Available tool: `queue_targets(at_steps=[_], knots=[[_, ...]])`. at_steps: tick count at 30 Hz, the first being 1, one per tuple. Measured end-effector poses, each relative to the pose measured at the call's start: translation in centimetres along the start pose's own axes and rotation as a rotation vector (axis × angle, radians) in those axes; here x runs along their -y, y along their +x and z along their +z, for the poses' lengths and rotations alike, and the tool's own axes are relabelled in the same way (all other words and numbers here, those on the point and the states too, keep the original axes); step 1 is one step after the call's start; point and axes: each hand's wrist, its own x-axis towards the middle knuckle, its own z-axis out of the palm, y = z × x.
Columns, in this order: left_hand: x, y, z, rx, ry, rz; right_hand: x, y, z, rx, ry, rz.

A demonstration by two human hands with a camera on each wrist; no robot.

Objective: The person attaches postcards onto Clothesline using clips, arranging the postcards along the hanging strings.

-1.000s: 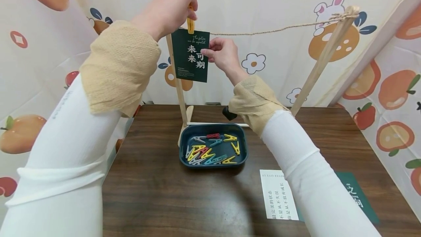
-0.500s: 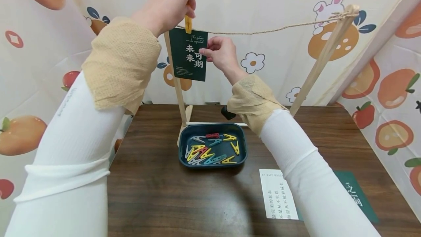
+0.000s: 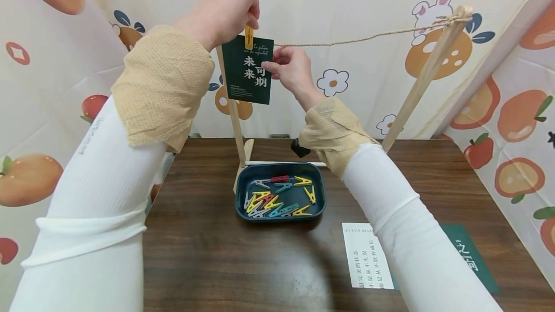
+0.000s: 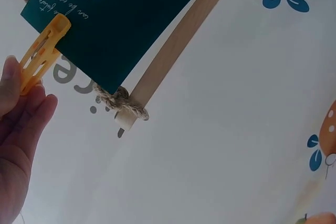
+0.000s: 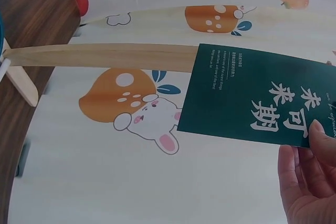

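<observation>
From where I stand, the person has both hands up above the far edge of the desk (image 3: 208, 259), busy with one dark green card (image 3: 247, 73) printed with white characters. The left hand (image 3: 227, 11) pinches a yellow clip (image 3: 249, 38) between thumb and fingers; the clip points downward, its tip lying over the face of the card at the upper edge. The right hand (image 3: 291, 72) grips the card by its right edge, thumb on the printed face and fingers behind. The card hangs nearly upright, a little tilted, its upper edge about level with a twine (image 3: 347, 43) strung between a left post (image 3: 236, 126) and a right post (image 3: 427, 78), both wooden. It sits right by the left post, partly in front of it; I can't tell whether the clip has caught the twine too. Below, toward the desk's far edge and left of its middle, stands a dark blue tray (image 3: 282, 219) with yellow, red, grey and teal clips (image 3: 284, 210) scattered inside. Toward the desk's right edge lie a white card (image 3: 364, 259) with dark writing and another green card (image 3: 470, 256), both partly hidden by the right sleeve (image 3: 403, 225).
</observation>
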Motion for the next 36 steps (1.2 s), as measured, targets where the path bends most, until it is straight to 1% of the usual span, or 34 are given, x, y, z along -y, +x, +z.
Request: queue_targets(at_steps=[4, 11, 17, 21, 24, 28, 31, 36], knots=[[0.1, 0.0, 0.1, 0.008, -0.002, 0.006, 0.0, 0.0, 0.0, -0.003, 0.002, 0.000], [0.0, 0.1, 0.3, 0.026, -0.011, 0.009, -0.3, 0.0, -0.1, 0.009, -0.036, 0.008], [0.0, 0.1, 0.4, 0.025, -0.016, 0.017, -0.4, 0.0, -0.1, 0.012, -0.040, 0.013], [0.0, 0.1, 0.5, 0.031, -0.019, 0.010, -0.5, 0.0, -0.1, 0.011, -0.041, 0.001], [0.1, 0.1, 0.6, 0.050, -0.024, 0.004, -0.6, 0.0, 0.0, 0.014, -0.053, -0.009], [0.1, 0.0, 0.9, 0.062, -0.013, 0.017, -1.0, 0.0, 0.1, 0.023, -0.058, 0.002], [0.2, -0.1, 1.1, 0.055, -0.004, 0.034, -1.1, 0.0, 0.1, 0.026, -0.053, 0.007], [0.2, 0.0, 1.1, 0.053, -0.008, 0.042, -1.3, 0.0, 0.1, 0.025, -0.049, 0.006]])
